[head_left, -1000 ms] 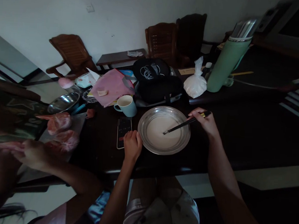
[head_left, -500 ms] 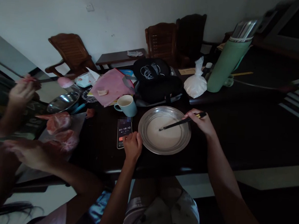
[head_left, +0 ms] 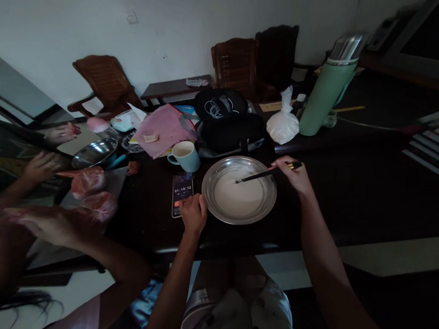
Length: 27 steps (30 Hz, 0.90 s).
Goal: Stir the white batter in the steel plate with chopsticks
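Note:
A wide metal bowl (head_left: 209, 205) of pale, milky liquid stands on the dark table before me. My right hand (head_left: 291, 174) grips dark chopsticks (head_left: 257, 175) over its right rim, their tips dipping into the liquid. Just left of the bowl, my left hand (head_left: 194, 213) rests with its thumb by the rim and its fingers reaching over the lower part of a phone (head_left: 177, 189). A running timer shows on that phone's screen. Whether the thumb presses the rim is unclear. Behind the phone is a light blue mug (head_left: 187, 158).
Beyond the bowl sit a black case (head_left: 231, 123), a tied bag of white powder (head_left: 283, 126) and a tall green thermos (head_left: 324, 99). At left, other people's hands (head_left: 44, 167) work near bagged pinkish meat (head_left: 89, 182) and a steel basin (head_left: 95, 153). Books (head_left: 431, 151) lie far right.
The view has shifted slightly. The chopsticks' tips have moved a little within the liquid. My left hand stays put. At left, another person's hands have come lower, towards the meat.

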### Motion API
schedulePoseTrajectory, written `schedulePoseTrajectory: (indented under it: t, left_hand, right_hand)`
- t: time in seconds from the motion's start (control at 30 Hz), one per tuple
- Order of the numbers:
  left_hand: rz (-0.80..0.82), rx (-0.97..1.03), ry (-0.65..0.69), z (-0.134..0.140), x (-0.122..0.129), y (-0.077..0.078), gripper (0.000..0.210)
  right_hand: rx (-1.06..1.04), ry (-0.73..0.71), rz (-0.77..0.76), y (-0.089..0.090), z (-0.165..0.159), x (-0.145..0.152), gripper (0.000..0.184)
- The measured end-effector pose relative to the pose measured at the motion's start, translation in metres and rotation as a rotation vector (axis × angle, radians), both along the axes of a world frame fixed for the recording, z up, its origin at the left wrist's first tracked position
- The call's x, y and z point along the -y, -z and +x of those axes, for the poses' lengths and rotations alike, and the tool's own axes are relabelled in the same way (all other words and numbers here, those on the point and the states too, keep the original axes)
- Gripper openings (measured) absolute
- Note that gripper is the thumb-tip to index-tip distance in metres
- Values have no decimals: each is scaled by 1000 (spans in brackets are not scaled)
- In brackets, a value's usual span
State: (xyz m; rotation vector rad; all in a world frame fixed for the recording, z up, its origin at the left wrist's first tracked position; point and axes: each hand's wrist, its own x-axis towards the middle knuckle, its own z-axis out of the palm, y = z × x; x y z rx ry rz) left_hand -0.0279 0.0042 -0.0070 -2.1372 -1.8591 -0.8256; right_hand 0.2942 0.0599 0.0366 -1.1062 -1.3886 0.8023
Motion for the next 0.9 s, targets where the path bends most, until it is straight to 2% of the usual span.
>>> schedulePoseTrajectory:
  t: [0.1, 0.3, 0.47, 0.5, 0.7, 0.9]
  left_hand:
    - [-3, 8, 0, 0, 0, 0, 39]
    - [7, 0, 3, -1, 0, 1, 39]
    - [4, -16, 11, -1, 1, 0, 39]
    - [6, -17, 13, 0, 1, 0, 39]
    - [10, 8, 15, 1, 1, -2, 38]
    - [1, 15, 14, 1, 2, -2, 38]
  right_hand:
    - [-51, 58, -8, -1, 7, 1, 31]
    - [50, -135, -2, -1, -7, 1, 31]
    - [-15, 42, 33, -1, 3, 1, 27]
    - [-17, 37, 30, -1, 5, 1, 27]
    - [18, -157, -37, 1, -6, 2, 28]
    - [-34, 69, 9, 2, 8, -1, 28]
